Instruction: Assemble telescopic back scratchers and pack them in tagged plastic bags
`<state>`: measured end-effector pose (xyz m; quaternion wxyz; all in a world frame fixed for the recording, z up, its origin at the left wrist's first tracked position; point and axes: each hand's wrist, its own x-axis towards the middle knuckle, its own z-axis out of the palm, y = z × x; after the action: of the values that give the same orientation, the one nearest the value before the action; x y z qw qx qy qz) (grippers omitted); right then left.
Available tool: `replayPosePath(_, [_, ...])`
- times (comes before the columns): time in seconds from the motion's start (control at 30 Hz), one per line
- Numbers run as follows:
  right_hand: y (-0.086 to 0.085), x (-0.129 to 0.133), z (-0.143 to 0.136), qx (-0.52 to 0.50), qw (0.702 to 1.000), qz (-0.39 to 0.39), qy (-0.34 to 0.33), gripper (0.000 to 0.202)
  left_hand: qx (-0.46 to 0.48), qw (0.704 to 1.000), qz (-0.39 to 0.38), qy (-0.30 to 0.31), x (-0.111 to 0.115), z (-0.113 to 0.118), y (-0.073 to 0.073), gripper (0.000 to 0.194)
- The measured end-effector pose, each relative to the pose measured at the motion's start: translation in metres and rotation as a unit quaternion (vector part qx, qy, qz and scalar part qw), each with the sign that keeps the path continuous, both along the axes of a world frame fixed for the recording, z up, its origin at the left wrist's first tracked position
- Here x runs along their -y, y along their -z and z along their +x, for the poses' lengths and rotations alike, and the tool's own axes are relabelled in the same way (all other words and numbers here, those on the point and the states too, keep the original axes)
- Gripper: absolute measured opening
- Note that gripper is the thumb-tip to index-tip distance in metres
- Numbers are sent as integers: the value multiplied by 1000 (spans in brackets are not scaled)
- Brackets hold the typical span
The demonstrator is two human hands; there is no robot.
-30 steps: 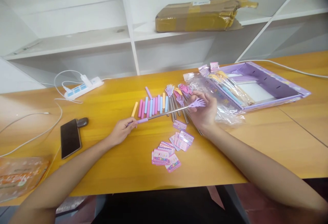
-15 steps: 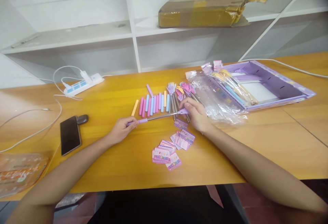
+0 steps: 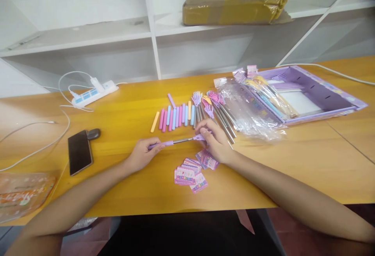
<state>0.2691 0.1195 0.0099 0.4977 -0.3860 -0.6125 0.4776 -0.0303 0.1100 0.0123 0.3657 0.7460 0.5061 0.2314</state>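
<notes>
We see the left hand (image 3: 143,153) gripping a slim, lilac-handled, metal-rod back scratcher (image 3: 182,140) above the yellow wooden tabletop (image 3: 129,193); the right hand (image 3: 215,141) holds its lilac claw head (image 3: 198,137) (partly hidden).

Purple back scratcher (image 3: 182,141), partly extended, crosswise

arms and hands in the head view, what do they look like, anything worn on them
The left hand and right hand wear no gloves. The left forearm and right forearm show no sleeves, watch or bracelet. Black clothing shows below the table edge.
</notes>
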Motion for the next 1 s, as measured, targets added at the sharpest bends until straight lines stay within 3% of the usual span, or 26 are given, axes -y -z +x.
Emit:
replayPosePath(0.4, [13,7,-18,-18,1000,-17,-16,37,9,1000,-2,-5,8,9,5,45])
replayPosePath(0.53, [15,3,-15,-1,1000,-2,-16,36,6,1000,-1,-4,7,9,-1,46])
replayPosePath(0.63, [6,-13,-2,55,995,86,1,37,4,1000,-11,6,-3,7,-18,46])
replayPosePath(0.7, [-6,-31,9,134,975,179,-1,40,-3,1000,-2,18,-17,3,-38,45])
replayPosePath(0.8, [-32,-64,23,301,908,289,-49,43,-26,998,29,39,-48,-4,-71,45])
replayPosePath(0.9, [-54,-89,24,422,840,330,-88,44,-90,992,64,68,-78,-12,-97,50])
replayPosePath(1.0, [-61,-98,15,460,812,353,-64,48,-172,974,117,91,-93,-14,-107,49])
